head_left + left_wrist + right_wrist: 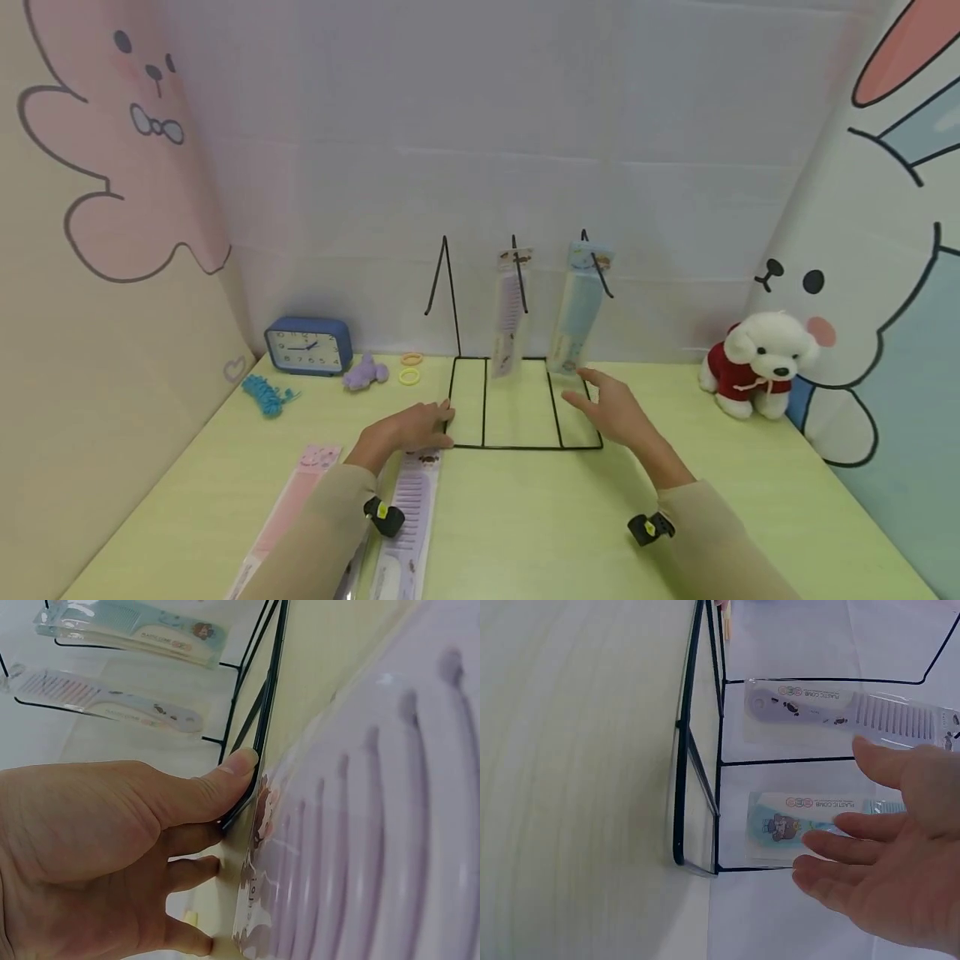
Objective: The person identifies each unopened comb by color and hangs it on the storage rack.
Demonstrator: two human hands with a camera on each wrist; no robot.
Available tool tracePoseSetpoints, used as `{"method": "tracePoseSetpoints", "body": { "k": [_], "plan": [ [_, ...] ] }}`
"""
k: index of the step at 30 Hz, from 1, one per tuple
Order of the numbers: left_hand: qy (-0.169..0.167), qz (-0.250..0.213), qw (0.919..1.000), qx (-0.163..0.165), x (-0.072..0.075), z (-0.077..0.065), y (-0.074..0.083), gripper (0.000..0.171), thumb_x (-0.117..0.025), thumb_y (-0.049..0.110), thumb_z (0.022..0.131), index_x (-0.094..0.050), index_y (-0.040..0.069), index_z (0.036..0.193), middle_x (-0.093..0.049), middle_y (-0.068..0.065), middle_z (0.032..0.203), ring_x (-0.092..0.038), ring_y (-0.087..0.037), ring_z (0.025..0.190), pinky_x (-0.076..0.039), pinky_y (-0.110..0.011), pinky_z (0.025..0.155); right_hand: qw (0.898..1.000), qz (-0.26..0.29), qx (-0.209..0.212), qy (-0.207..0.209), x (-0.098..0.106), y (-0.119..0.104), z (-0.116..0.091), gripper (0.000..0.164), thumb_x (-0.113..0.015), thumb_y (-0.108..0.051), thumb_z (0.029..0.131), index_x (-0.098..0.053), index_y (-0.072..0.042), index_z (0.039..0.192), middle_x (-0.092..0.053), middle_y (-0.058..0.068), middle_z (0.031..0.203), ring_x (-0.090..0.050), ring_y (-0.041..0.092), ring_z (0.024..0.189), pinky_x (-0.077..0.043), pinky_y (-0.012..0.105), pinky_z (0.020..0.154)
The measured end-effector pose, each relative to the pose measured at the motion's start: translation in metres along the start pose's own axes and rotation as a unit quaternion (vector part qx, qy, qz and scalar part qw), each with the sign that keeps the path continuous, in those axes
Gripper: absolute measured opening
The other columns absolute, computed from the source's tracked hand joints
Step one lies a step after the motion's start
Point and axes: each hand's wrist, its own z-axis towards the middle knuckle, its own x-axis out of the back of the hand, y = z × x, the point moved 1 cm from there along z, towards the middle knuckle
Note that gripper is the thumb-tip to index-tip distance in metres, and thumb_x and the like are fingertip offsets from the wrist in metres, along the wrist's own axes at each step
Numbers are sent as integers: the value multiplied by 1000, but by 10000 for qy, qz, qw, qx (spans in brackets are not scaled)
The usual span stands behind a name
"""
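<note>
Packaged purple comb (pixel 408 521) lies on the tabletop (pixel 525 517) nearest the viewer, its far end just beside a black wire display rack (pixel 525 447), while a packaged pink comb (pixel 288 508) lies partly hidden by the left sleeve (pixel 318 533). A person's left hand (pixel 408 427) pinches the rack's left base wire between thumb and finger, apparently to steady the light frame. Hung by their packet tops, seemingly to face outward, a lilac comb (pixel 508 325) and a blue comb (pixel 582 308) occupy the middle and right hooks. The right hand (pixel 613 410), forearm angled inward, holds nothing, thumb and fingers apart; whether it touches the blue packet cannot be told
</note>
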Motion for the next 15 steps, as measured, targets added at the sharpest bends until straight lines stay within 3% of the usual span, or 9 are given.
{"method": "tracePoseSetpoints", "body": {
  "k": [8,12,15],
  "plan": [
    [58,-87,9999,-35,0,-1,-1,62,-65,31,99,-44,8,152,-28,-12,162,-25,-41,147,-24,-56,116,9876,-747,-61,-1379,-13,11,-5,93,-64,-40,98,-15,21,149,-12,42,155,-13,54,144,-20,63,114],
    [56,-116,9999,-25,-1,-2,0,61,-63,30,100,-42,7,153,-28,-12,162,-24,-40,147,-23,-54,117,9836,-636,-23,-1685,-16,16,-7,92,-63,-37,99,-14,23,148,-5,43,155,-6,56,144,-14,64,115],
    [48,-150,9999,-12,-2,-2,0,61,-62,30,100,-42,7,153,-27,-12,162,-24,-40,148,-23,-54,117,9823,-598,73,-1776,-16,20,-9,89,-64,-35,99,-18,23,147,-8,44,154,-8,56,144,-14,63,116]
  ]
}}
